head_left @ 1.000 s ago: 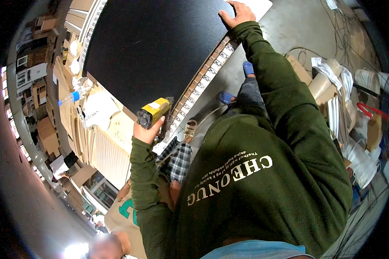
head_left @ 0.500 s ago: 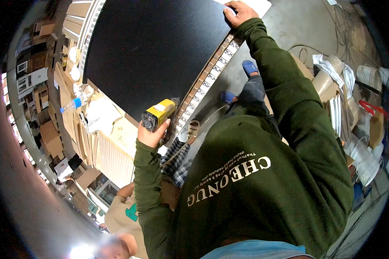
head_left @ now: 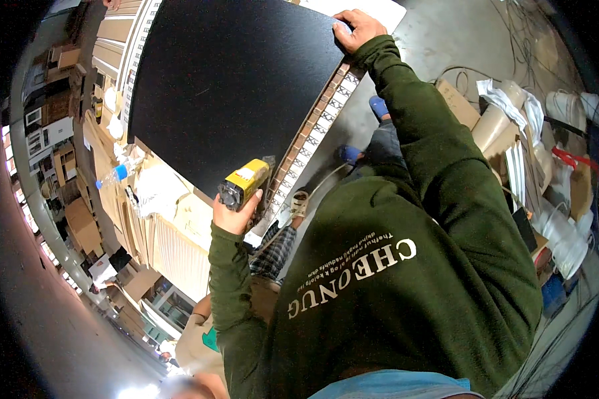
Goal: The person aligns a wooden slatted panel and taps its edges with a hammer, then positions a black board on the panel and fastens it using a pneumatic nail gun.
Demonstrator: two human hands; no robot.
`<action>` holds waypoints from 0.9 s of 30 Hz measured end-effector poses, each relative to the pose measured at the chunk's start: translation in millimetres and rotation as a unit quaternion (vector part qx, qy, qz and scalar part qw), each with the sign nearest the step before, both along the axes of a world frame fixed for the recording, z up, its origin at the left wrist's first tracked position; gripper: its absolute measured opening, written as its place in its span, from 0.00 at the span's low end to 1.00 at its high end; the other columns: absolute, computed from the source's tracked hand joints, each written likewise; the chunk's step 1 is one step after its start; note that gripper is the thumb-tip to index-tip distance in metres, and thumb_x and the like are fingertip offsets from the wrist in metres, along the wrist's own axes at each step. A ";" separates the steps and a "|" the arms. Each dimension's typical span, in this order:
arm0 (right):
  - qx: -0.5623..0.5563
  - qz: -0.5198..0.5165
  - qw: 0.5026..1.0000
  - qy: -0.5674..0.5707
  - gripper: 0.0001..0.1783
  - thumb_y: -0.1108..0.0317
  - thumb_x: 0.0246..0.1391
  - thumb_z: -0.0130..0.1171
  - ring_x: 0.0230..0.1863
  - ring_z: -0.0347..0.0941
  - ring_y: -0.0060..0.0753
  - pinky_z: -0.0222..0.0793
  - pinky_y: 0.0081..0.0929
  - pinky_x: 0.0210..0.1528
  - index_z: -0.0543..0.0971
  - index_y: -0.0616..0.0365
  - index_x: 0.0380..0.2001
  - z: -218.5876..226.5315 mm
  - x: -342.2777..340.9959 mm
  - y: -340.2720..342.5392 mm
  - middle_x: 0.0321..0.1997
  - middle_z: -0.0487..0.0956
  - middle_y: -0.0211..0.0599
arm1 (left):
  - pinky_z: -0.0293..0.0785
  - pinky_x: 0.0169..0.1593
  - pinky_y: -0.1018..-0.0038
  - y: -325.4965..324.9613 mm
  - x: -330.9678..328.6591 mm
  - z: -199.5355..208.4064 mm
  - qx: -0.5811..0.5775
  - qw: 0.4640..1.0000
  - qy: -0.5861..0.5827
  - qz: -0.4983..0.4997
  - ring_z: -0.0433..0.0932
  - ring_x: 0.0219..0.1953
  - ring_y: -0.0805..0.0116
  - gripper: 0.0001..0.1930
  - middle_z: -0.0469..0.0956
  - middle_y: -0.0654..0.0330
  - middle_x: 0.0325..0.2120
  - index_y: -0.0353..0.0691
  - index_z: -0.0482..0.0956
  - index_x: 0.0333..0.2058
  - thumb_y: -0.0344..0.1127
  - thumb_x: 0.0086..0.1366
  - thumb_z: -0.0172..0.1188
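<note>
My left hand (head_left: 236,214) is wrapped around a yellow and black nail gun (head_left: 247,178). Its front end is at the near right corner of a large black panel (head_left: 229,86); whether it touches is hard to make out. Layered brown and white patterned strips (head_left: 313,123) run beneath the panel's right edge. At the far right corner, my right hand (head_left: 361,30) grips the panel edge, fingers bent over its top.
A co-worker (head_left: 199,339) in a beige shirt is close on my left. Stacked boards (head_left: 170,249) and a blue-capped bottle (head_left: 113,176) lie left of the panel. A thin hose (head_left: 323,183) crosses below it. Rolls and wrapped scraps (head_left: 502,126) stand on the right.
The panel and my right hand have shifted slightly left in view. The nail gun stays near the same corner. The co-worker's head has moved lower, and a hand shows at the far top left.
</note>
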State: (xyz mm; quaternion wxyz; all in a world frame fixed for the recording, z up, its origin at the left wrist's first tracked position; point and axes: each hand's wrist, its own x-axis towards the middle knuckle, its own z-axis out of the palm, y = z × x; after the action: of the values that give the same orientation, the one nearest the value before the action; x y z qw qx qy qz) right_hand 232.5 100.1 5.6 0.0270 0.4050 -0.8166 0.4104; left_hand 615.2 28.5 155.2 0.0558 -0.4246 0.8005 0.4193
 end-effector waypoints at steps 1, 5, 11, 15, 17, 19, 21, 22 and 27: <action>0.000 -0.002 1.000 0.001 0.14 0.53 0.48 0.49 0.34 0.72 0.40 0.69 0.31 0.38 0.76 0.46 0.34 -3.5 -2.2 -0.2 0.32 0.75 0.33 | 0.67 0.22 0.80 -1.8 -1.3 -2.7 0.006 1.000 0.019 -0.002 0.70 0.18 0.77 0.17 0.75 0.62 0.23 0.32 0.73 0.37 0.36 0.52 0.62; 0.010 -0.010 1.000 0.009 0.14 0.54 0.47 0.49 0.33 0.72 0.39 0.69 0.30 0.37 0.76 0.47 0.34 -13.3 -6.6 -0.8 0.33 0.75 0.33 | 0.66 0.20 0.80 -4.6 -11.7 -2.1 0.024 1.000 -0.012 -0.007 0.69 0.17 0.78 0.19 0.74 0.63 0.22 0.32 0.72 0.40 0.37 0.52 0.62; 0.008 0.001 1.000 0.009 0.14 0.54 0.47 0.49 0.32 0.72 0.39 0.69 0.30 0.36 0.76 0.47 0.34 -8.5 -3.6 -1.5 0.32 0.75 0.33 | 0.66 0.20 0.81 -3.1 -21.9 4.0 0.048 0.998 -0.029 0.019 0.69 0.17 0.78 0.19 0.74 0.63 0.22 0.32 0.72 0.40 0.37 0.52 0.62; -0.014 -0.004 1.000 0.025 0.14 0.54 0.47 0.50 0.32 0.72 0.39 0.70 0.31 0.35 0.76 0.46 0.34 -13.1 -6.8 -1.8 0.31 0.75 0.33 | 0.66 0.20 0.81 -8.1 -16.4 -3.8 0.014 1.000 -0.007 -0.019 0.69 0.17 0.78 0.19 0.74 0.63 0.22 0.33 0.72 0.40 0.36 0.52 0.62; -0.014 -0.004 1.000 0.027 0.14 0.54 0.47 0.50 0.31 0.72 0.39 0.70 0.32 0.35 0.76 0.46 0.34 -11.0 -7.4 -1.8 0.31 0.75 0.33 | 0.67 0.21 0.81 -7.2 -20.2 -1.1 -0.001 1.000 -0.015 -0.022 0.69 0.18 0.78 0.19 0.74 0.63 0.23 0.33 0.72 0.40 0.37 0.52 0.62; 0.000 0.000 1.000 0.025 0.14 0.54 0.47 0.50 0.32 0.72 0.39 0.69 0.32 0.36 0.76 0.46 0.34 -9.1 -6.5 -0.6 0.32 0.75 0.33 | 0.69 0.25 0.78 -5.8 -24.6 4.9 0.022 0.999 -0.042 0.010 0.73 0.21 0.74 0.19 0.76 0.58 0.25 0.32 0.73 0.39 0.37 0.50 0.63; 0.002 0.014 1.000 0.026 0.14 0.54 0.48 0.49 0.32 0.72 0.40 0.69 0.32 0.36 0.76 0.47 0.34 -11.2 -10.5 -0.2 0.32 0.74 0.35 | 0.72 0.29 0.76 -4.0 -29.5 8.4 0.042 0.996 -0.066 0.039 0.76 0.24 0.70 0.20 0.77 0.54 0.27 0.31 0.74 0.37 0.38 0.48 0.64; 0.005 0.028 0.999 0.027 0.14 0.55 0.48 0.49 0.32 0.72 0.40 0.69 0.32 0.36 0.76 0.48 0.35 -14.2 -15.3 -0.5 0.32 0.74 0.36 | 0.72 0.28 0.77 -1.7 -31.6 9.9 0.012 0.999 -0.047 0.018 0.76 0.23 0.71 0.20 0.77 0.55 0.26 0.31 0.74 0.37 0.38 0.48 0.64; 0.056 0.166 0.984 0.024 0.14 0.57 0.50 0.47 0.30 0.71 0.42 0.67 0.33 0.33 0.74 0.55 0.32 -11.4 -37.8 -0.8 0.29 0.72 0.41 | 0.68 0.22 0.81 8.2 -42.1 9.6 0.079 0.991 -0.011 0.109 0.70 0.18 0.78 0.19 0.75 0.61 0.24 0.31 0.73 0.38 0.37 0.49 0.64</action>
State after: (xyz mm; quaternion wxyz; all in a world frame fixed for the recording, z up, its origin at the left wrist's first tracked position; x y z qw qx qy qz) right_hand 194.7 99.3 -5.7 -0.0443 0.5455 -0.7587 0.3534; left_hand 573.1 36.7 164.7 0.0526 -0.5081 0.7130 0.4803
